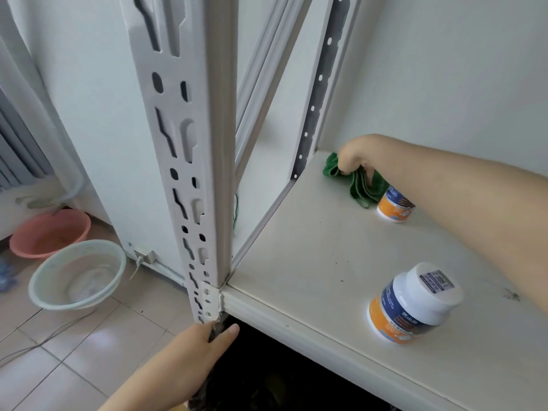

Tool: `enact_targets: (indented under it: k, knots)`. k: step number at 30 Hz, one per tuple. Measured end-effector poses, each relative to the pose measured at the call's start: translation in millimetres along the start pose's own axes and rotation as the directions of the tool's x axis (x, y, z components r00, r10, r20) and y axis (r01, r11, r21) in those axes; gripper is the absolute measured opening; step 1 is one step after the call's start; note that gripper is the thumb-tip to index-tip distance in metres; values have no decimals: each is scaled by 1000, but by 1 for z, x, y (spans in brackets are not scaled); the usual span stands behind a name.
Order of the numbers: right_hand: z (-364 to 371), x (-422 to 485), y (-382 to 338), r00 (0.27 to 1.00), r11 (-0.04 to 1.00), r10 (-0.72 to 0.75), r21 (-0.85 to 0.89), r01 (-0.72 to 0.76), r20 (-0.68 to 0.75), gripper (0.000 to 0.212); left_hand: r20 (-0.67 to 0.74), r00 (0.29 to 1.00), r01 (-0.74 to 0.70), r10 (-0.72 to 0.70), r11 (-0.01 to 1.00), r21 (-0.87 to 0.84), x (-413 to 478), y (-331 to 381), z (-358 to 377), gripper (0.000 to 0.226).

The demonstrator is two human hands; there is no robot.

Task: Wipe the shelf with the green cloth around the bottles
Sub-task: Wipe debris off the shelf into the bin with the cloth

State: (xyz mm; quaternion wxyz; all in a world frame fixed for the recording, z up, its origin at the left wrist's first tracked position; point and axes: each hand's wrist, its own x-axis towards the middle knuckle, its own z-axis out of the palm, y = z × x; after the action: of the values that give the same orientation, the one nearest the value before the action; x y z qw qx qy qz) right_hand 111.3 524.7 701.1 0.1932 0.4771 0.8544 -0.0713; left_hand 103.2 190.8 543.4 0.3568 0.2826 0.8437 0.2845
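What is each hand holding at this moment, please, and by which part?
The right hand grips the green cloth by its bunched upper end, at the shelf's back left corner. The left hand holds the front upright post just below shelf level.

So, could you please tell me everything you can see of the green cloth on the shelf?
The green cloth looks like soft, plush fabric, bunched into loose folds. The right hand grips it from above, near the back left corner of the pale shelf. One end sticks out left of the hand; the other trails down toward the far bottle and may touch it. Whether it presses on the shelf is unclear.
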Motion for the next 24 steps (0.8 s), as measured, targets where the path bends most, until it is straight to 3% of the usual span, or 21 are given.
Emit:
enact_targets:
  k: [2, 4, 14, 24]
  knots:
    - [0, -6, -9, 997, 998, 55, -13, -54, 61, 46, 24, 1000, -8, 9, 1000, -28, -4, 3, -1, 43]
    - [1, -16, -16, 997, 999, 34, 10, -34, 71, 51, 42, 999, -8, 10, 998, -58, -7, 7, -3, 41]
    - [22, -90, -38, 989, 996, -49, 81, 38, 138, 48, 124, 990, -52, 68, 990, -132, -10, 7, -6, 44]
    - [52, -173, -52, 992, 991, -116, 70, 113, 49, 37, 149, 987, -33, 63, 980, -198, 1, -1, -2, 46]
